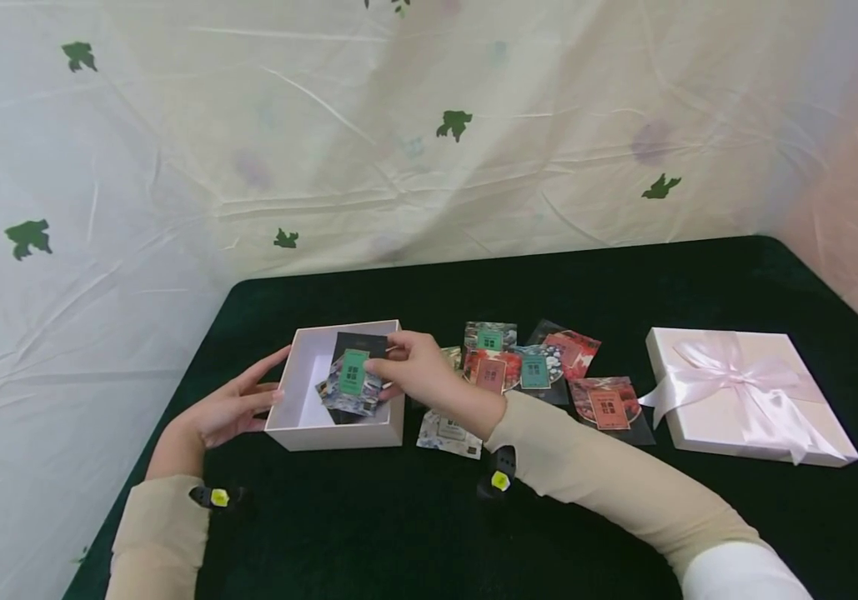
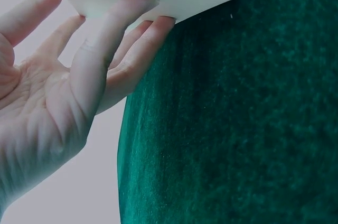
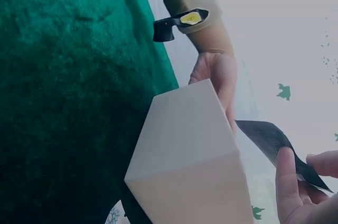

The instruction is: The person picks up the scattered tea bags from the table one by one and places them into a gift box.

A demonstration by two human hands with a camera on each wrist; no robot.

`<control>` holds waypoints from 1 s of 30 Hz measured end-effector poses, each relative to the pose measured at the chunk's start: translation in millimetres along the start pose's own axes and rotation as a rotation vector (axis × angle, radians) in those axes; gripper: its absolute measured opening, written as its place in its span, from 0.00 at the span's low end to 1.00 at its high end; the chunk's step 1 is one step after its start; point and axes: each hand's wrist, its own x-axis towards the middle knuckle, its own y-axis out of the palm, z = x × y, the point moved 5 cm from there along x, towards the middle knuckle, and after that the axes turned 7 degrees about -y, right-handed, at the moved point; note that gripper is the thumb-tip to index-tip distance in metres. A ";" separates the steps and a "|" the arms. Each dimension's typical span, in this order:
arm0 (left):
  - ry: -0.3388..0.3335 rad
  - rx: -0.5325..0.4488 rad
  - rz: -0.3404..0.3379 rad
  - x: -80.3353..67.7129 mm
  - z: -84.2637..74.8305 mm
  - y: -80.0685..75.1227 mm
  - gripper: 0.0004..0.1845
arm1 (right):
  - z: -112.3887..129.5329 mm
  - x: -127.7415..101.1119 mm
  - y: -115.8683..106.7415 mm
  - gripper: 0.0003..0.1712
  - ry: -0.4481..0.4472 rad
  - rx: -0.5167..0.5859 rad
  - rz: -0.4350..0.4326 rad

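A dark packet with a green label [image 1: 353, 372] is held above the inside of the pale box [image 1: 346, 437], near its right wall; the right hand [image 1: 424, 371] pinches it by the edge between thumb and fingers, a grip that leaves the label uncovered. Other packaging shows beneath it, partly hidden. The box stands near the tabletop's [image 1: 323, 533] left edge, its top uncovered so that the hand can reach in. The left hand [image 1: 229, 408] has its fingers spread, tips touching the box's left end, probably to steady it rather than lift it. Beyond the box's right wall, loose packets [image 1: 539, 367] overlap mid-tabletop, within the right hand's easy reach. Toward the right edge lies a pink ribboned lid [image 1: 709, 417], seemingly set aside there, bow [image 1: 736, 377] upward. Past the far edge hangs a pale sheet [image 1: 368, 150] with green leaf shapes.
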 end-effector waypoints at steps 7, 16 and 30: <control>0.000 0.004 -0.003 -0.6 -1.1 0.3 0.39 | -3.8 10.9 7.6 0.19 0.026 -0.006 -0.009; 0.000 -0.010 0.008 1.0 1.6 -0.1 0.39 | -10.2 17.3 11.9 0.28 0.088 -0.032 0.013; -0.003 0.000 -0.020 0.4 1.2 0.1 0.39 | -14.9 22.0 13.4 0.24 0.063 -0.027 0.056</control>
